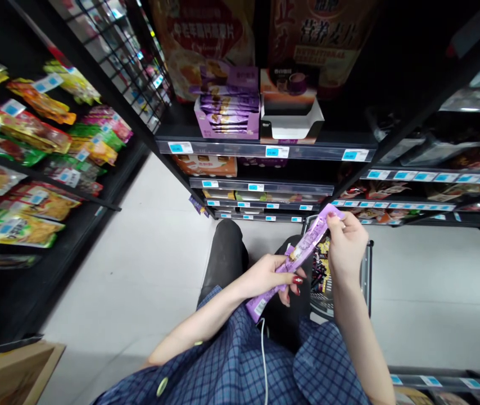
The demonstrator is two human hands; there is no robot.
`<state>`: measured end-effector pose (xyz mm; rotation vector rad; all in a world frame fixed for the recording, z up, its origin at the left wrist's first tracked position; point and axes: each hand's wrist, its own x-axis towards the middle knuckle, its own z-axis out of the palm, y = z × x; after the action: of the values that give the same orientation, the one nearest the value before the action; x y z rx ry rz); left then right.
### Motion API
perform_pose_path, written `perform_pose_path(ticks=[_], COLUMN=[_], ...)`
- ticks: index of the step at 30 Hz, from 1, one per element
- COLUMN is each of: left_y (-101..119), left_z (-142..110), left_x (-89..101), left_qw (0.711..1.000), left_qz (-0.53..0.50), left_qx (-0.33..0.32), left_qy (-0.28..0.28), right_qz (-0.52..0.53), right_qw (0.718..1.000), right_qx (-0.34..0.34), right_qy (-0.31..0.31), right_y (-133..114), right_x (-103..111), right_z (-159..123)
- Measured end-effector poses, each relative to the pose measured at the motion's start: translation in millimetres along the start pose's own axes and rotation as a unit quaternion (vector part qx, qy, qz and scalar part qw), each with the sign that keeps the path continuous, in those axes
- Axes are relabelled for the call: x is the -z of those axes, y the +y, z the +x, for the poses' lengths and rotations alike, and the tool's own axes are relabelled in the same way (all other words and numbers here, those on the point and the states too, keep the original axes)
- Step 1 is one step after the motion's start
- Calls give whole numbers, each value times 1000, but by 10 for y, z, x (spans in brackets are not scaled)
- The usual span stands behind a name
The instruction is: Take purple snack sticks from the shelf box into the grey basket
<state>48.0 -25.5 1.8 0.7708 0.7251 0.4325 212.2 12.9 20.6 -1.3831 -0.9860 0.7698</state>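
Both my hands hold purple stick packets, slanting from lower left to upper right above my lap. My left hand (276,275) wraps its fingers around the lower part, and at least one more packet edge seems to show there. At the upper end, my right hand (345,236) pinches the tip of the purple stick packet (309,242) between thumb and finger. On the shelf in front, an open purple display box (227,126) is filled with similar packets. Beside it stands an open brown and white display box (288,126) with no packets visible in its front opening.
A wire basket (368,275) with black and yellow packets is on the right, partly behind my right arm. Shelves of bagged snacks (46,140) line the left side. A cardboard box (25,371) lies at lower left. A white cable (264,360) runs down my shirt.
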Motion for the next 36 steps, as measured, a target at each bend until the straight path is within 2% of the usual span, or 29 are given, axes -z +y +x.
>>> perform_pose_path(ticks=[3, 6, 9, 13, 19, 22, 29, 36], left_y=[71, 129, 146, 120, 61, 42, 56, 104], left_z=[-39, -48, -35, -34, -73, -89, -143, -184], left_x=[39, 61, 62, 52, 18, 16, 103, 216], left_qw=[1000, 999, 999, 1000, 998, 999, 997, 995], left_qz=[-2, -11, -11, 6, 47, 42, 21, -33], left_qx=[7, 5, -1, 7, 43, 35, -68, -86], left_qy=[13, 29, 41, 27, -7, -1, 38, -25], right_qz=[26, 46, 50, 51, 77, 55, 61, 113], right_qw=[994, 975, 968, 976, 996, 997, 998, 992], right_qx=[-53, -97, -112, -120, -43, -44, -24, -56], right_qy=[-92, -195, -218, -173, -33, -22, -6, 6], right_y=[-1, -9, -3, 44, 142, 138, 32, 42], right_x=[16, 4, -33, -44, 59, 103, 161, 156], right_z=[-18, -102, -196, -201, -23, 47, 98, 79])
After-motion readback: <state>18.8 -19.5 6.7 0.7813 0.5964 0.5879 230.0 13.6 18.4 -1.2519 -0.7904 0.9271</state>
